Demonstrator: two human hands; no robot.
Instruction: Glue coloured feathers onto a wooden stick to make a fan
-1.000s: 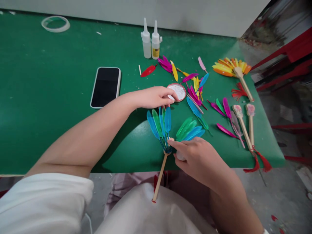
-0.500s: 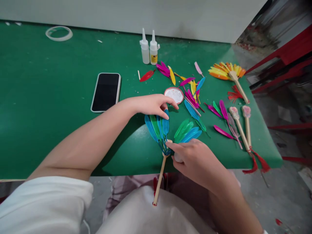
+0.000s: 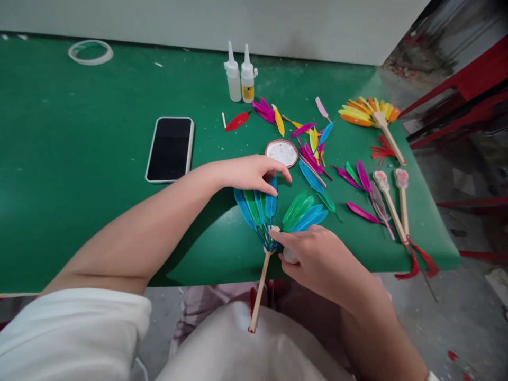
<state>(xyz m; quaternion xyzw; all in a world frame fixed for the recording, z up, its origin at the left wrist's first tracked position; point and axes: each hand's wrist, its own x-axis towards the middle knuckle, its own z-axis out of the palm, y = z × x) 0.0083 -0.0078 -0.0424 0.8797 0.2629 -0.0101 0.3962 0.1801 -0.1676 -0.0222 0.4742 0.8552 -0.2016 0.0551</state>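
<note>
A feather fan lies over the table's near edge, with blue and green feathers fanned from its wooden handle. My left hand reaches across above it. The thumb and a finger hold a blue feather near its tip, while the index finger stretches out. At the fan's head, my right index finger presses on the quills. The other fingers of my right hand curl round a translucent white bottle, mostly hidden. More green and blue feathers show behind that hand.
Two glue bottles stand at the back, beyond a phone. Loose feathers surround a round white lid. A yellow-orange feather fan and two wooden handles with red tassels lie right. A tape roll lies far left.
The view has shifted slightly. Both hands keep nearly the same pose, and my right index finger stays on the quills.
</note>
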